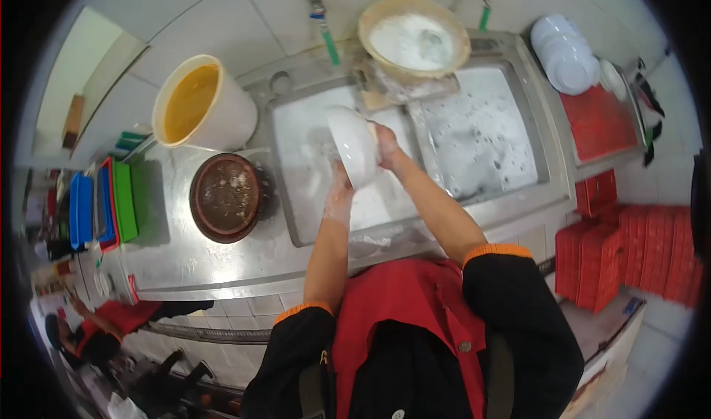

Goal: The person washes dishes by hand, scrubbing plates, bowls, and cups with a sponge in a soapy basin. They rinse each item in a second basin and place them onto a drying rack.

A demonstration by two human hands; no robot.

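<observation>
Over the foamy left sink basin [307, 219] I hold a white bowl [355, 143] tilted on its side. My right hand [386, 145] grips its right side, with the fingers curled against it. At the lower left of the bowl is my left hand [340, 176], closed on its edge; most of those fingers are hidden by the bowl and suds. White suds cover the water under both hands.
A right basin [481, 138] holds sudsy water. Behind stands a tan basin [363, 38] of foam. Left are a white bucket [241, 112] with yellow-orange liquid and a brown round vessel [226, 197]. White plates [566, 56] and red crates [589, 263] are right. A person [111, 326] is lower left.
</observation>
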